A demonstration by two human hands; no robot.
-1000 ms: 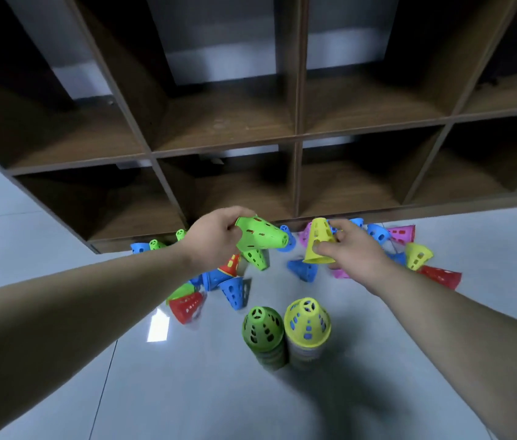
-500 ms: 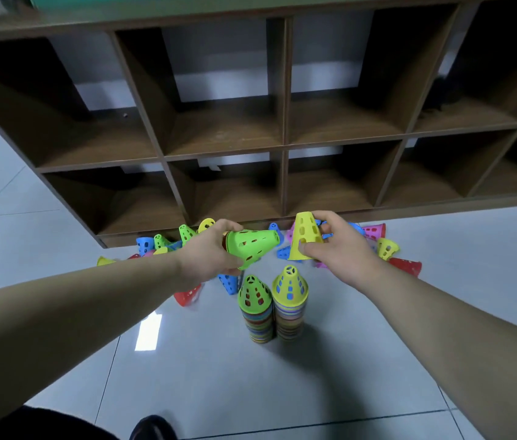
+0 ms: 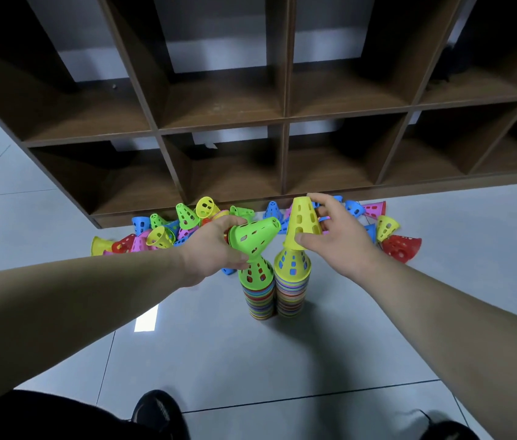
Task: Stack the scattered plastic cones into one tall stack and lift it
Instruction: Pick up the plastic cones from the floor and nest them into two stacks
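Two stacks of holey plastic cones, rims banded in every colour. Left hand has its fingers curled round a tilted green cone and right hand pinches an upright yellow cone, both just above the stacks. Loose cones lie behind them, then a wooden shelf.

Floor is big pale grey glossy tiles with thin dark grout lines, and a bright white patch of light reflects off one. A dark brown wooden cubby shelf stands on it, open-backed, so a grey wall with a lighter band shows through the cubbies.
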